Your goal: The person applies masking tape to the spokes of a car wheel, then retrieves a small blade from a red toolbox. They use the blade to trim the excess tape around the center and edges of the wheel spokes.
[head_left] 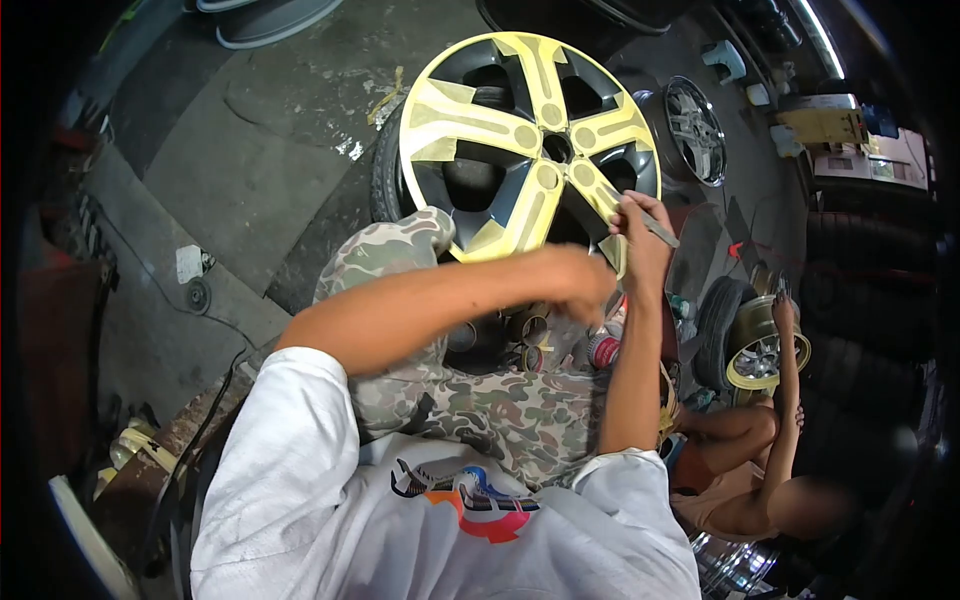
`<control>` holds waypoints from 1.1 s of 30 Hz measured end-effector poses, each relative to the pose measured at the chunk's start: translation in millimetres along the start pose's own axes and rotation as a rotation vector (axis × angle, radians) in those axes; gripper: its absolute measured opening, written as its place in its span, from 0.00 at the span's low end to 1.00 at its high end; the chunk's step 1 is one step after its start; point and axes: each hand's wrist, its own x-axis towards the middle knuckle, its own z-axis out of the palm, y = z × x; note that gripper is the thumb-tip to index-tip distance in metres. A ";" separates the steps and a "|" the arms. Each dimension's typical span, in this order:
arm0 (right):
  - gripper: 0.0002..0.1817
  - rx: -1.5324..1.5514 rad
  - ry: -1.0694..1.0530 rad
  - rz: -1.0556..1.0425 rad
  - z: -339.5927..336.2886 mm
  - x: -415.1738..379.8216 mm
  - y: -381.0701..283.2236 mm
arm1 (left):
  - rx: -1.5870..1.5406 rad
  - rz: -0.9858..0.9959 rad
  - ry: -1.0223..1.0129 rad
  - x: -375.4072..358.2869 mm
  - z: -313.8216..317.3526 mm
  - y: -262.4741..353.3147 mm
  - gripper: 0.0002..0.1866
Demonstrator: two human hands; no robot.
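A large wheel rim (437,128) lies in front of my knees, its spokes and outer lip covered in yellow masking tape. Dark gaps show between the taped spokes. My right hand (643,228) is closed around a slim grey craft knife (661,234), with the fingertips at the lower right spoke. Its handle sticks out to the right of the hand. My left hand (577,285) is below the rim's lower edge, smeared by motion, and its fingers are not clear. A tire (388,172) shows beneath the rim on the left.
On the right a person (755,440) sits with an arm stretched toward a gold-lipped wheel (738,367). A silver wheel (693,130) stands behind the taped rim. Cans and a red-labelled container (603,350) are below my hands. A cable (218,385) runs at the left.
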 end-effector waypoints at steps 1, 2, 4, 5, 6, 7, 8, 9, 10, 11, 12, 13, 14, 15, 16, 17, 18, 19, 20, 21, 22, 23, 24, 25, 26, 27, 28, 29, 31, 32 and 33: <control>0.10 -0.036 0.015 -0.052 -16.2 0.5 0.2 | 0.049 -0.010 0.138 -7.3 -17.4 -6.5 0.21; 0.10 -0.069 0.026 -0.107 -31.7 2.0 -0.4 | 0.094 -0.012 0.288 -14.2 -34.3 -16.8 0.20; 0.13 -0.132 0.076 -0.099 -65.1 4.7 -1.1 | 0.137 -0.095 0.494 -30.5 -72.2 -39.9 0.21; 0.16 -0.055 0.074 -0.049 -85.6 9.0 7.6 | 0.027 -0.203 0.550 -28.0 -86.4 -66.8 0.21; 0.18 -0.081 0.125 -0.070 -96.7 4.7 12.1 | 0.082 -0.289 0.801 -27.5 -91.6 -96.6 0.20; 0.19 -0.098 0.159 -0.059 -112.7 4.8 25.1 | 0.169 -0.324 0.931 -33.1 -100.2 -126.1 0.23; 0.20 -0.124 0.197 -0.035 -128.4 1.4 42.6 | 0.253 -0.384 1.016 -35.4 -106.0 -154.8 0.19; 0.20 -0.132 0.210 0.017 -142.3 -8.4 60.6 | 0.240 -0.331 1.111 -42.8 -109.5 -175.4 0.25; 0.22 -0.129 0.208 0.188 -151.6 -10.4 76.5 | 0.248 -0.417 1.173 -50.7 -110.6 -173.0 0.23; 0.23 -0.112 0.210 0.343 -155.3 -8.7 89.2 | 0.308 -0.292 1.296 -51.4 -109.6 -191.6 0.23; 0.23 -0.106 0.233 0.365 -153.5 -14.3 94.2 | 0.320 -0.273 1.262 -54.6 -108.9 -199.8 0.23; 0.24 -0.106 0.143 0.388 -143.1 -23.8 92.3 | 0.230 -0.412 1.116 -61.9 -110.2 -196.3 0.24; 0.25 -0.100 0.042 0.395 -130.1 -28.7 88.7 | 0.342 -0.338 1.116 -68.0 -107.2 -203.4 0.24; 0.26 -0.046 0.030 0.451 -118.6 -33.7 87.8 | 0.427 -0.421 1.021 -72.9 -111.2 -200.8 0.25; 0.26 0.012 0.018 0.508 -107.7 -41.4 90.0 | 0.434 -0.415 1.010 -75.3 -111.5 -212.5 0.25; 0.25 0.095 -0.002 0.507 -99.6 -47.7 94.9 | 0.640 -0.435 0.915 -75.4 -113.2 -223.7 0.26; 0.24 0.133 -0.005 0.523 -86.7 -55.4 86.4 | 0.845 -0.444 0.815 -69.2 -114.6 -228.8 0.27; 0.24 0.208 -0.045 0.520 -79.9 -60.8 86.6 | 0.662 -0.494 0.877 -65.4 -115.7 -211.5 0.29; 0.24 0.282 -0.084 0.521 -75.1 -66.6 87.5 | 0.472 -0.545 0.925 -62.9 -114.8 -193.1 0.30; 0.23 0.304 -0.092 0.516 -67.7 -73.0 81.6 | 0.412 -0.523 0.922 -60.8 -112.9 -186.9 0.32; 0.23 0.327 -0.102 0.506 -60.1 -78.0 74.7 | 0.420 -0.509 0.911 -57.7 -110.3 -186.7 0.32; 0.22 0.337 -0.096 0.514 -55.3 -81.5 71.7 | 0.376 -0.528 0.860 -53.9 -108.2 -188.2 0.32; 0.22 0.352 -0.079 0.501 -51.2 -84.4 71.3 | 0.335 -0.544 0.811 -50.5 -107.6 -189.6 0.32; 0.22 0.379 -0.080 0.492 -48.3 -86.7 71.3 | 0.352 -0.527 0.807 -47.9 -107.6 -190.4 0.31; 0.21 0.406 -0.079 0.480 -45.8 -87.0 71.8 | 0.870 -0.311 0.769 -44.1 -105.2 -246.4 0.22; 0.21 0.411 -0.058 0.486 -43.2 -84.9 75.7 | 0.693 -0.331 0.807 -43.3 -104.9 -241.6 0.25; 0.21 0.420 -0.039 0.469 -43.9 -82.9 73.7 | 0.516 -0.349 0.836 -42.6 -105.3 -232.2 0.29; 0.20 0.412 -0.052 0.476 -45.2 -82.9 72.5 | 0.430 -0.485 0.786 -39.3 -108.9 -226.3 0.36; 0.18 0.406 -0.044 0.493 -49.4 -79.6 73.9 | 0.414 -0.516 0.774 -36.4 -103.1 -218.7 0.38; 0.18 0.418 -0.032 0.478 -52.8 -77.2 75.9 | 0.391 -0.555 0.765 -33.9 -103.4 -214.3 0.40; 0.17 0.359 -0.002 0.471 -56.1 -76.1 77.6 | 0.405 -0.526 0.769 -34.8 -96.9 -189.6 0.39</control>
